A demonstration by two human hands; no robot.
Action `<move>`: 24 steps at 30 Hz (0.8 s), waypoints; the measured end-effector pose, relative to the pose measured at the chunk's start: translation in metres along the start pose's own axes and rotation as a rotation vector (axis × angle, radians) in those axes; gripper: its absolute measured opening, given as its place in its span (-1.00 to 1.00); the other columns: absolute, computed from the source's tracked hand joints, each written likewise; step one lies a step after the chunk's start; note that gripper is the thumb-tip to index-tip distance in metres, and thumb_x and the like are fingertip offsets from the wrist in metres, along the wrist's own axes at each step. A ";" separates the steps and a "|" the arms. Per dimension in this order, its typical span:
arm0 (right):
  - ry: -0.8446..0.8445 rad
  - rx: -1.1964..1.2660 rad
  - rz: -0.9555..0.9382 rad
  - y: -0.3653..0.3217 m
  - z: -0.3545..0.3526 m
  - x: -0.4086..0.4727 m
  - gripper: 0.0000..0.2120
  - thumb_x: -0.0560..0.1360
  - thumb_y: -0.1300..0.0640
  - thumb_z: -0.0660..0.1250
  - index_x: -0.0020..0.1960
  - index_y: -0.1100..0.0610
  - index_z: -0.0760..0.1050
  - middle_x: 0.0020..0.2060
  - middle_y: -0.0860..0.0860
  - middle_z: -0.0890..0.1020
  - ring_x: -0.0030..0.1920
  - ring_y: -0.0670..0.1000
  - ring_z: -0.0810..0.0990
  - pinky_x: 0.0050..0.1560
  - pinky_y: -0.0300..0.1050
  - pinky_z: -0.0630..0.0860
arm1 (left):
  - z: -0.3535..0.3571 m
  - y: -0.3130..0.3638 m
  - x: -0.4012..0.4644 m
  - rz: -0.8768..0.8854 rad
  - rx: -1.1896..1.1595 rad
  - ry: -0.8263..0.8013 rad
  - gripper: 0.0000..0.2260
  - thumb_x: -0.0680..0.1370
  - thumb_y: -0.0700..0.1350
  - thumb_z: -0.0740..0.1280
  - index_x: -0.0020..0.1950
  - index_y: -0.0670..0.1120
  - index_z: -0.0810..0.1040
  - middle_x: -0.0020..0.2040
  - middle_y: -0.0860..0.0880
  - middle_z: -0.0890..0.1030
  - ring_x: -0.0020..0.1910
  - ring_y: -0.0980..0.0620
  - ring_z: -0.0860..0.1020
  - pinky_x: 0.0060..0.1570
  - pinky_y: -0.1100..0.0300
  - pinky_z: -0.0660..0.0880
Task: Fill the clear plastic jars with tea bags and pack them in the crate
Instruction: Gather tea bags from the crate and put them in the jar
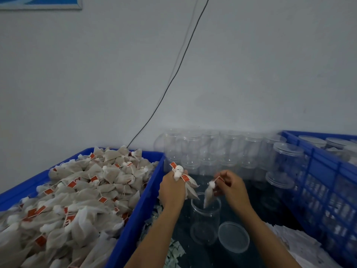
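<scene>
An open clear plastic jar [205,219] stands on the dark table between my arms, its lid [233,236] lying beside it on the right. My right hand [230,187] pinches one tea bag [209,196] by its top, and the bag hangs into the jar's mouth. My left hand [172,188] grips a small bunch of tea bags [190,185] with red tags just left of the jar. A blue tray [135,219] on the left is heaped with tea bags [77,194]. A blue crate [324,180] on the right holds lidded jars [313,141].
Several empty clear jars [212,149] are stacked along the white wall behind the work spot. A black cable [173,78] hangs down the wall. Small paper sachets [173,250] lie by the tray's edge, and white papers [301,246] lie at the lower right.
</scene>
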State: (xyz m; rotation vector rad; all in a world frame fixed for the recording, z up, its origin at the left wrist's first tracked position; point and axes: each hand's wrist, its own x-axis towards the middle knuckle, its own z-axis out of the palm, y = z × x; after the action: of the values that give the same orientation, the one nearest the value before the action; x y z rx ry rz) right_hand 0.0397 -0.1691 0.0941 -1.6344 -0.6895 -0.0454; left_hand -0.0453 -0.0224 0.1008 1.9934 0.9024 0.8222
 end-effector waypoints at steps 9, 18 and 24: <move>-0.166 -0.066 -0.070 0.003 -0.003 -0.005 -0.89 0.56 0.11 0.30 0.07 0.04 0.54 -0.03 -0.10 0.63 -0.01 -0.14 0.60 -0.04 -0.32 0.52 | 0.019 0.013 -0.001 0.190 -0.261 -0.306 -0.91 0.55 -0.07 0.37 -0.13 -0.04 0.60 -0.24 0.06 0.62 -0.22 0.12 0.58 -0.14 0.33 0.52; -0.212 -0.128 -0.069 0.004 0.004 -0.004 -0.82 0.48 0.04 0.41 0.08 -0.01 0.57 -0.07 -0.14 0.66 -0.06 -0.19 0.61 -0.04 -0.30 0.55 | 0.033 0.002 -0.001 0.230 -0.279 -0.316 -0.86 0.53 -0.16 0.39 -0.17 -0.03 0.46 -0.24 0.14 0.50 -0.24 0.16 0.50 -0.33 0.58 0.36; -0.064 -0.138 -0.069 0.013 0.005 0.001 -0.93 0.48 0.16 0.42 -0.18 0.08 0.56 -0.27 -0.08 0.64 -0.26 -0.19 0.57 -0.26 -0.35 0.47 | 0.017 0.000 0.010 0.229 -0.214 -0.344 -0.81 0.57 -0.31 0.26 -0.09 -0.02 0.49 -0.13 0.03 0.57 -0.07 -0.01 0.56 -0.06 0.26 0.52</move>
State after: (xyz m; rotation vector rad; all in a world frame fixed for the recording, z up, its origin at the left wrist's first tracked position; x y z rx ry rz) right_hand 0.0448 -0.1646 0.0815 -1.7495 -0.8072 -0.0927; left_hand -0.0270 -0.0209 0.0946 1.9881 0.3789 0.6402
